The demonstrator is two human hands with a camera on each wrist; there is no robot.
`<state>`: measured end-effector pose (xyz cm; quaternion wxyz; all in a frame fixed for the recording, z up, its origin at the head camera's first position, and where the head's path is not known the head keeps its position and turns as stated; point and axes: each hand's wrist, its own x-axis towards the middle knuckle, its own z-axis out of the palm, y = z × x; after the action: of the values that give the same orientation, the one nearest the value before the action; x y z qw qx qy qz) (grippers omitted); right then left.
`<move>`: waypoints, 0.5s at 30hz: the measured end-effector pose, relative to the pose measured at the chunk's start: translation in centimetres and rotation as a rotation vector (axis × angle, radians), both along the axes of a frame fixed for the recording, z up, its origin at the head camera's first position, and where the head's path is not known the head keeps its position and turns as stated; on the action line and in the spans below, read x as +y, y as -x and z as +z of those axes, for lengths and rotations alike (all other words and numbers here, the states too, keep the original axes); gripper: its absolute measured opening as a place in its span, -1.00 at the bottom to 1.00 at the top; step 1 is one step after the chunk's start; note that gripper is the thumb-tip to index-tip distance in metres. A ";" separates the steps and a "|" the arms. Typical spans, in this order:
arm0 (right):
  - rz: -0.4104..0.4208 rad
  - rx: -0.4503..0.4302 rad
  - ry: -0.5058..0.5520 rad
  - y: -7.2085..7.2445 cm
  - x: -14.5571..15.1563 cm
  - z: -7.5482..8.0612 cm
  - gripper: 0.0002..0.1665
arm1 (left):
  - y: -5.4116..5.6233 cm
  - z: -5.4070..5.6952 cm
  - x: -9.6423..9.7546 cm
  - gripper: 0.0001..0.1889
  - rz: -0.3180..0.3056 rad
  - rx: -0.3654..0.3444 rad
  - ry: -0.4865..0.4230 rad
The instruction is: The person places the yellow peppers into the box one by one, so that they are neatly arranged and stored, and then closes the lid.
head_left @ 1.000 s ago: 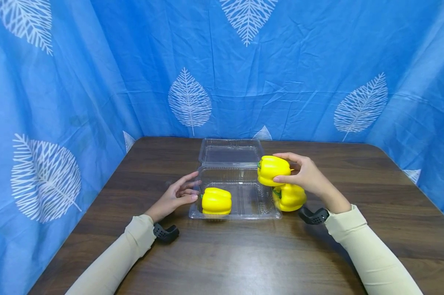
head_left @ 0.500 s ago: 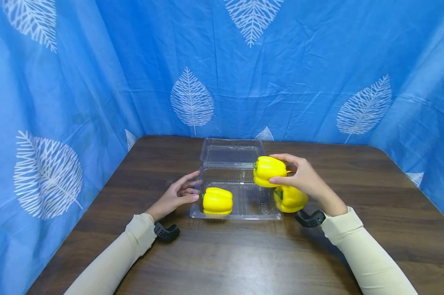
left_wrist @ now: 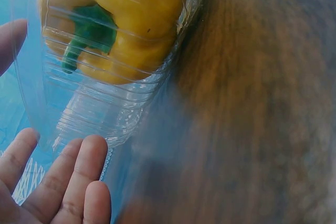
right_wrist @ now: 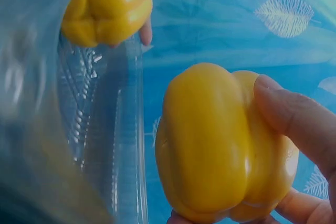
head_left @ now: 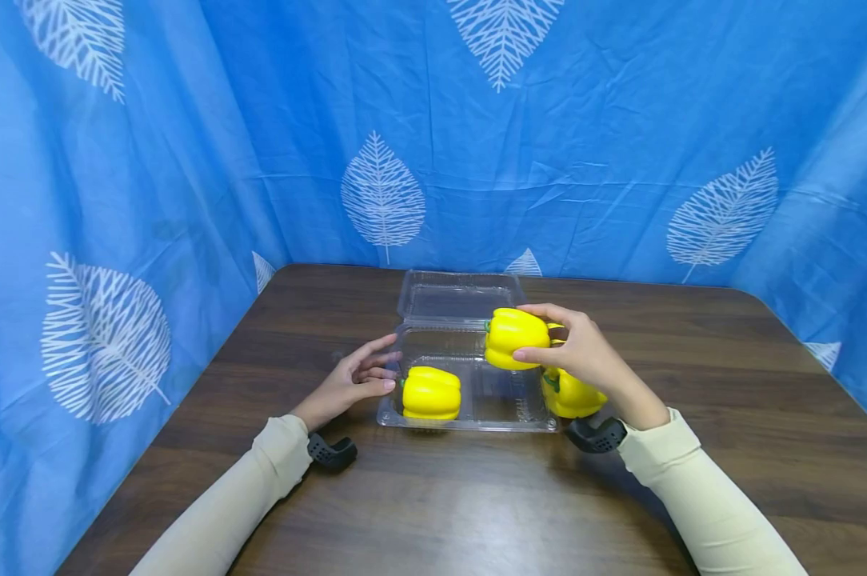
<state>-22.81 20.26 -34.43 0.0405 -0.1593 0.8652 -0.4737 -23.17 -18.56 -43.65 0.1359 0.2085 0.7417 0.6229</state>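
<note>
At nine o'clock of the clamshell (head_left: 477, 394), the left hand (head_left: 349, 386) is spread, perhaps steadying; at two, a bell pepper (head_left: 514, 336) is gripped by the right hand (head_left: 583, 346).

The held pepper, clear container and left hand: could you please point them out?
Held pepper (head_left: 513, 334), head view: middle of its yellow side.
Clear container (head_left: 491, 426), head view: its near rim.
Left hand (head_left: 343, 390), head view: middle of the hand.

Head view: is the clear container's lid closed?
No, the lid lies folded back behind the container, leaving the yellow pepper inside uncovered.
</note>
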 end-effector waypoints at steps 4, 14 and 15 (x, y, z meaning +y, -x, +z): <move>-0.003 -0.025 0.016 0.1 -0.5 -0.1 -0.14 | 0.1 -0.1 0.0 -0.15 -0.001 0.004 -0.001; 0.027 -0.012 0.076 0.2 -2.2 -0.4 -0.19 | 0.1 -0.1 -0.1 -0.15 0.005 0.001 0.003; 0.032 -0.012 0.083 0.2 -2.4 -0.4 -0.19 | 0.1 -0.1 -0.2 -0.15 0.003 0.002 0.001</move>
<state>-23.02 17.86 -34.82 0.0465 -0.1716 0.8421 -0.5092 -23.25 -18.72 -43.76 0.1343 0.2077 0.7424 0.6226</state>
